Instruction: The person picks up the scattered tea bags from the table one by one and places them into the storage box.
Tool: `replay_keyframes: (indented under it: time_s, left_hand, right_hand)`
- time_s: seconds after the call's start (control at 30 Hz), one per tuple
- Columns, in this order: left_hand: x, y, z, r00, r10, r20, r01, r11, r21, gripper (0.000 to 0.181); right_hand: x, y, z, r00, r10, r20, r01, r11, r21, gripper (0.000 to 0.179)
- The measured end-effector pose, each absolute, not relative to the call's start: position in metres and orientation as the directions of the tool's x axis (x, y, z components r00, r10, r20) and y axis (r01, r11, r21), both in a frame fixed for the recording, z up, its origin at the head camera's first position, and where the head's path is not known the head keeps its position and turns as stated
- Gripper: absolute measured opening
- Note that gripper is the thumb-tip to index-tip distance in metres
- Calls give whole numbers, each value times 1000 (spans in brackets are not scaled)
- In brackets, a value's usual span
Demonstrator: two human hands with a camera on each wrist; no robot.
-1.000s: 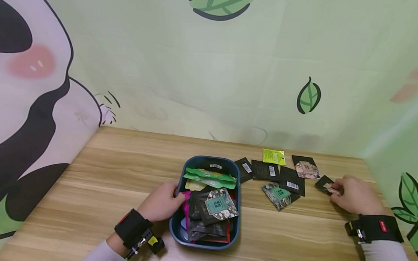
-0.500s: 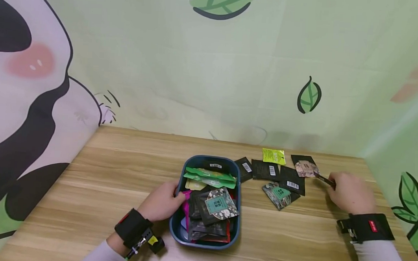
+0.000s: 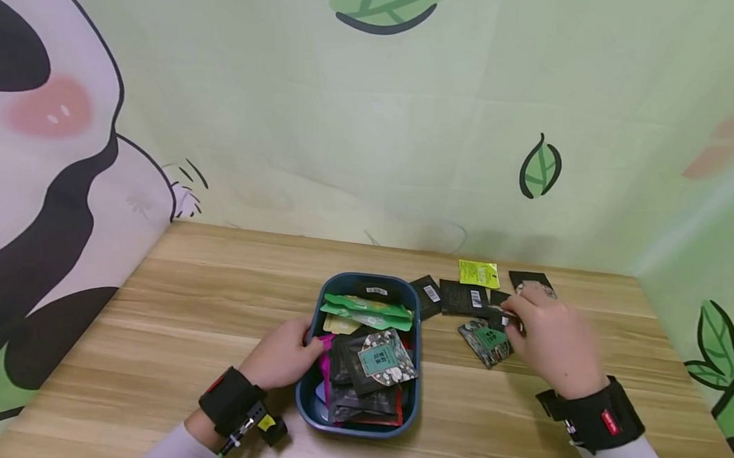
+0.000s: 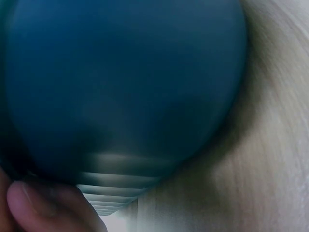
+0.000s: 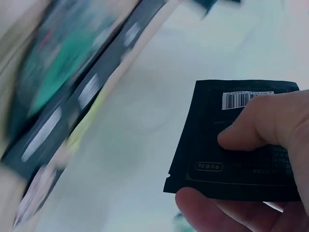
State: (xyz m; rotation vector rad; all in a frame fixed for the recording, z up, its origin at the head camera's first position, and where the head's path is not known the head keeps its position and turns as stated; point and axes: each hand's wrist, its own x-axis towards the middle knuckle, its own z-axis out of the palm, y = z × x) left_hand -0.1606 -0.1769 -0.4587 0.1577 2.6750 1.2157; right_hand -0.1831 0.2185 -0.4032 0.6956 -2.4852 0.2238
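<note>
In the head view my left hand grips the left rim of a dark blue plastic bin, thumb over the edge. The bin's curved wall fills most of the left wrist view. My right hand pinches a flat black sachet between thumb and fingers; its barcoded back shows in the right wrist view. This hand is over the sachets on the table, partly hiding a black one beneath. Inside the bin lie a black floral sachet, green packets and a pink packet.
Right of the bin lie a floral sachet with a teal label, black barcoded sachets, a yellow-green packet and a black sachet with a pinkish print. A printed wall stands behind the wooden table.
My right hand lifted the small sachet from the table's right side and carried it left over the other sachets. My left hand has kept its hold on the bin.
</note>
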Motion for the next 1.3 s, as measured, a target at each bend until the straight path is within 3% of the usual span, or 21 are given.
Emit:
replay_keyframes:
  time_s: [0.43, 0.9, 0.97, 1.13, 1.3]
  left_hand:
    - [-161, -177, -457, -975, 172, -139, 14, 676, 736, 16]
    - [-162, -177, -460, -976, 172, -137, 21, 693, 721, 16]
    - [-163, -178, -460, -976, 171, -133, 22, 692, 722, 17]
    - [-162, -177, -458, -976, 172, -133, 22, 684, 729, 21]
    - [-161, -176, -457, -974, 178, -138, 21, 684, 729, 17]
  right_hand:
    - [-162, 125, -392, -528, -585, 615, -756, 654, -28, 15]
    - [-152, 83, -394, -514, -643, 568, -822, 558, -112, 18]
    - [-150, 85, -394, -547, -674, 496, -819, 553, -151, 32]
    - [-145, 92, -391, -624, -746, 233, -778, 566, -271, 100]
    - [-149, 100, -389, -637, -745, 199, -765, 577, -286, 112]
